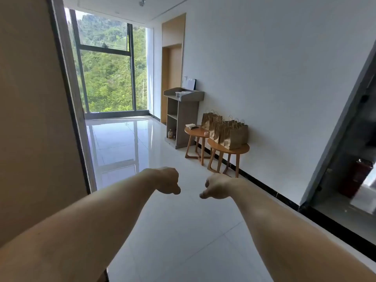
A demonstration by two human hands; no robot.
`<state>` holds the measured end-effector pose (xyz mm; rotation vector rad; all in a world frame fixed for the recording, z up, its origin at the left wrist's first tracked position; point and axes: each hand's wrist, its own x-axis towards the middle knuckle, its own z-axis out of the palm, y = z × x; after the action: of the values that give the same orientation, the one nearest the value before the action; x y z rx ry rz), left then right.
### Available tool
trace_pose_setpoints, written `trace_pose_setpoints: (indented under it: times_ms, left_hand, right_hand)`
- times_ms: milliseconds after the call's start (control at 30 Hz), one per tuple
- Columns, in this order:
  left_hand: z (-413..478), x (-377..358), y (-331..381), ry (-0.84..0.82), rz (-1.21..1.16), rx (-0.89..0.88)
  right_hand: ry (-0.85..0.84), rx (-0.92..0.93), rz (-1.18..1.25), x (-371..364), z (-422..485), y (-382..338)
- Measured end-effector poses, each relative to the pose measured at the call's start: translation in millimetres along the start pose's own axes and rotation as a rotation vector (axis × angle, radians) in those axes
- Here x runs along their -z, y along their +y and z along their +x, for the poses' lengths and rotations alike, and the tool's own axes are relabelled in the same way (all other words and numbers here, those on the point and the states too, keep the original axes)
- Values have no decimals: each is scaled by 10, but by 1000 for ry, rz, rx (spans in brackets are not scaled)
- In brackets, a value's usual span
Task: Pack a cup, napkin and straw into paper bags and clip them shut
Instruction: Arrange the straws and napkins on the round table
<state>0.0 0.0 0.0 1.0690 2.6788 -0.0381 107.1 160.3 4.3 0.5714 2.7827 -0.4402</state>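
- Left hand (166, 181): held out over the floor (183, 231), bent down at the wrist. Only the back and the thumb show; the fingers are hidden, so I cannot tell whether they are spread or curled. Nothing is seen in it.
- Right hand (216, 186): just right of the left hand and apart from it, in the same drooped pose. Its fingers are also hidden, so their state cannot be told. Nothing is seen in it.
- Bags (232, 133): brown paper with twine handles, standing upright in a tight cluster along the right wall. Most are on the near table (240, 149); the far ones reach behind the far table (196, 132). All are well apart from both hands.
- Near table: round, wooden, against the wall.
- Far table: round, wooden, touching or just beside the near one.
- Napkins (191, 126): a flat pale stack at the far edge of the far table.
- Small pale item (207, 133): on the far table, beside the bags; too small to identify.
- Stand (183, 119): grey with open shelves, just beyond the far table.
- Clear container (178, 95): on top of the stand; could be cups, too small to tell.
- Bottle (170, 133): on the stand's bottom shelf.
- Board (189, 83): leaning on the wall above the stand.
- Window (107, 74): floor to ceiling at the far end, with green trees outside.
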Motion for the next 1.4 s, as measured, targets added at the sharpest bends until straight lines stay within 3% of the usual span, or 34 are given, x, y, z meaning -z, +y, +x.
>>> trace_pose_setpoints:
  times_ms: [300,733,933,1400]
  left_hand:
    - [1151,102,-607,-38,0,-26]
    - [3415,226,-726,-61,-37,2]
    - [4467,175,-913,-130,-90,66]
    - [6927,790,-2563,-117,-125,92]
  right_hand:
    - [-53,1,30,188,1179,-267]
    - [-43,54,5,627,3533,383]
    - [-122,72,-35,842,4597,607]
    - [-184,90,-79,1469,7452,-167]
